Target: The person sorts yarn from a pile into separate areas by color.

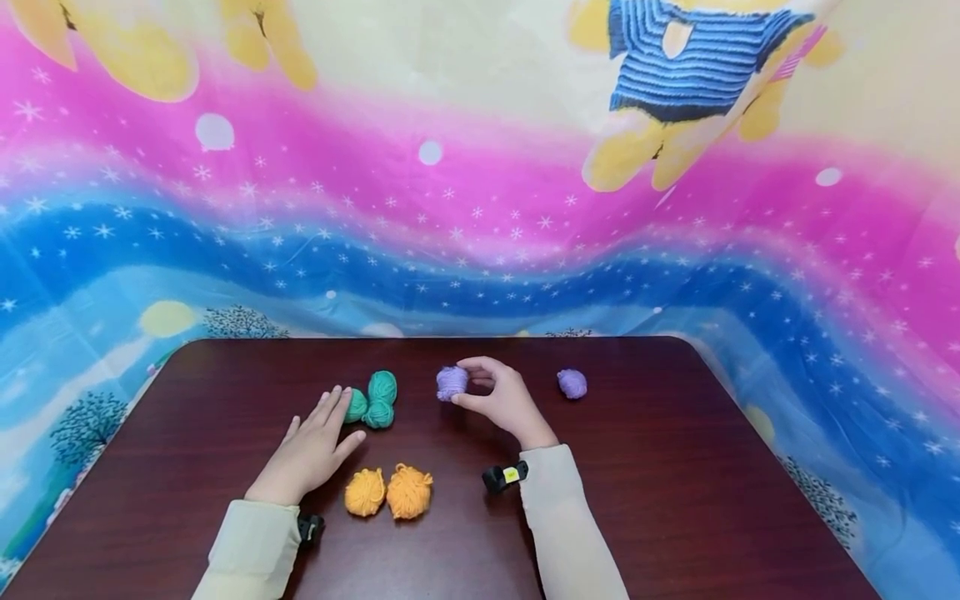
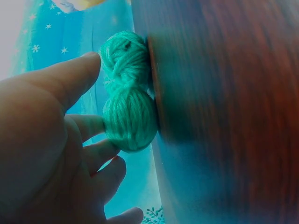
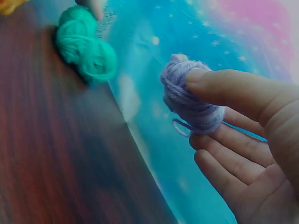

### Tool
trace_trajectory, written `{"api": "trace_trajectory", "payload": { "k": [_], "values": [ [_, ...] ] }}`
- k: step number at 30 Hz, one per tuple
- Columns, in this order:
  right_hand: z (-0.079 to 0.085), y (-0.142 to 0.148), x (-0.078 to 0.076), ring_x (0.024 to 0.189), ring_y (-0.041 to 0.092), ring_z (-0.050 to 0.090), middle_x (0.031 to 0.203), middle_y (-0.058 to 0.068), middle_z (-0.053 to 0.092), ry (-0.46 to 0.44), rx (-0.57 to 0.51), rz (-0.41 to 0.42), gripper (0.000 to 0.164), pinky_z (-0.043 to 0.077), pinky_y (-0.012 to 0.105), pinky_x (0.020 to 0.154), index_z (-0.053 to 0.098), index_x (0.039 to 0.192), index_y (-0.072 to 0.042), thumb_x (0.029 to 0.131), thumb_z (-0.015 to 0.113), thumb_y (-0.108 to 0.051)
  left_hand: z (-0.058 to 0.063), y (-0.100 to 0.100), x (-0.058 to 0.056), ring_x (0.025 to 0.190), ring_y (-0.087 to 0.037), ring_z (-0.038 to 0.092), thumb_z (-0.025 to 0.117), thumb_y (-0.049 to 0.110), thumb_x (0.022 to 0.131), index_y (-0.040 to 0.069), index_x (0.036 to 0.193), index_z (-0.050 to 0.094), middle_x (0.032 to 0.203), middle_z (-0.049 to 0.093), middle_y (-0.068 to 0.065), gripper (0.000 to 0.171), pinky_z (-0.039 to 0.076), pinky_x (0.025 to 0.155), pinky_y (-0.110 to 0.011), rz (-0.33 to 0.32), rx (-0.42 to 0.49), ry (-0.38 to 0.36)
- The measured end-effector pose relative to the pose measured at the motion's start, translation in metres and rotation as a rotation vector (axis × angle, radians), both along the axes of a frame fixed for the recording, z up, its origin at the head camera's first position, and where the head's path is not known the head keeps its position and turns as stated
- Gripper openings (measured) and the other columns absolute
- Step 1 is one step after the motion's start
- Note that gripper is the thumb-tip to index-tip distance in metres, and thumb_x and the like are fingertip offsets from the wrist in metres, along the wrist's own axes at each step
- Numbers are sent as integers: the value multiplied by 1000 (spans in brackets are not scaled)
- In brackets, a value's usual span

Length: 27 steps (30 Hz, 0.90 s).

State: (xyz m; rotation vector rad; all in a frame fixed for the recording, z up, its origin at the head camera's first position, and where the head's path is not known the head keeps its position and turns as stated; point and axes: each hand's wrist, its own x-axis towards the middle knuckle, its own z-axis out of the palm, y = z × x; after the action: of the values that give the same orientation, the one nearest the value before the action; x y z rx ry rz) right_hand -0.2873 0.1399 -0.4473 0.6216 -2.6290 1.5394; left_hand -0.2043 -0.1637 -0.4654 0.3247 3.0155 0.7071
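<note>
My right hand (image 1: 512, 402) pinches a purple ball of yarn (image 1: 451, 383) between thumb and fingers, near the table's far side. In the right wrist view, the thumb presses one side of this purple yarn ball (image 3: 189, 95), and a loose loop of strand hangs from it. My left hand (image 1: 306, 450) reaches flat with fingers extended to a cluster of three green yarn balls (image 1: 381, 415). Its fingertips are right at the leftmost green ball (image 1: 356, 407), partly covering it. From the left wrist, two green balls (image 2: 131, 120) show beyond the spread thumb and fingers.
Two orange yarn balls (image 1: 409, 492) sit side by side on the dark wooden table (image 1: 675, 500), nearer the front. Another purple yarn ball (image 1: 572, 383) lies to the right of my right hand. A printed cloth (image 1: 480, 208) hangs behind the table. Both wrists wear black camera straps.
</note>
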Motion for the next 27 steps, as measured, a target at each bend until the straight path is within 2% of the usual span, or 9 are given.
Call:
{"api": "trace_trajectory", "payload": {
  "k": [5, 14, 27],
  "values": [
    [3, 10, -3, 115, 30, 65, 123, 6, 68, -4, -1, -25, 49, 50, 49, 103, 69, 128, -15, 82, 87, -14, 0, 1, 0, 151, -46, 18, 56, 36, 105, -3, 159, 23, 165, 19, -26, 75, 16, 113, -74, 2, -6, 9],
    [5, 33, -7, 116, 32, 65, 125, 11, 67, -3, 7, -82, 52, 50, 51, 102, 68, 130, -14, 82, 86, -10, 0, 1, -2, 151, -45, 18, 55, 37, 105, -2, 160, 23, 165, 19, -26, 74, 17, 113, -73, 1, -13, 8],
    [7, 61, -9, 118, 35, 63, 130, 16, 64, -45, 48, -127, 53, 50, 49, 103, 64, 134, -10, 85, 82, -4, -1, 0, 0, 151, -46, 19, 56, 36, 105, -3, 159, 24, 164, 20, -26, 74, 18, 113, -74, 5, -13, 19]
  ]
}}
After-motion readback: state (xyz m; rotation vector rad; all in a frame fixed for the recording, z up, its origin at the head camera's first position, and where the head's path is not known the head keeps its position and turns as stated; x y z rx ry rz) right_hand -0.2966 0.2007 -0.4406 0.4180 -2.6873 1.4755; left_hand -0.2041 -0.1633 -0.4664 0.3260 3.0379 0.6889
